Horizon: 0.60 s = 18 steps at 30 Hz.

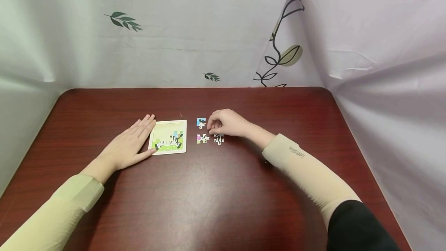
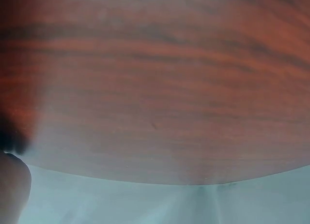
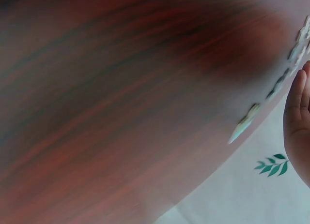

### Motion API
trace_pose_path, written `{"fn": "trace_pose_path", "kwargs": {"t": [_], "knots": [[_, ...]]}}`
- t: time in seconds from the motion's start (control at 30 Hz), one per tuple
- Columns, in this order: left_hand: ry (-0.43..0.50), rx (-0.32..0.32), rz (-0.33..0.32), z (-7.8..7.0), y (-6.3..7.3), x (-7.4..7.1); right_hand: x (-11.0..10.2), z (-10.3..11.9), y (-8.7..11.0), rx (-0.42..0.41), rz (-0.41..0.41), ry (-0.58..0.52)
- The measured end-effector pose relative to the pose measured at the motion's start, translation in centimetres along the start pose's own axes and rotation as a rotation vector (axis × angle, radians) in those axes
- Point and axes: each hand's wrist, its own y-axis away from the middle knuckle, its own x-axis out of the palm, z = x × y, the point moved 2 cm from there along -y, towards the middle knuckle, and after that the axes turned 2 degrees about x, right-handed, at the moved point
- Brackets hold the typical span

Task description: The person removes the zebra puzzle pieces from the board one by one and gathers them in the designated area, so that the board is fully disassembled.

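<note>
The left hand (image 1: 127,146) lies flat, fingers straight, against the left edge of the zebra puzzle board (image 1: 168,137) to keep it from sliding on the bench (image 1: 223,189). Just right of the board, the right hand (image 1: 226,123) curls its fingers over three loose pieces (image 1: 202,138); I cannot tell if it pinches one.

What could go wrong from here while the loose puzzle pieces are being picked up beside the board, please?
The right hand hovers over three loose pieces: its fingers could nudge the blue piece or the pink piece out of place. The left hand only rests flat against the puzzle board, with no grip, so the board may slide on the smooth table.
</note>
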Motion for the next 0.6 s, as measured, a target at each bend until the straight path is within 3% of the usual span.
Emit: {"fn": "trace_pose_path", "kwargs": {"t": [0.6], "knots": [[-0.002, -0.007, 0.009, -0.2, 0.0, -0.1, 2.2, 4.6, -4.8, -0.04, 0.038, -0.007]]}}
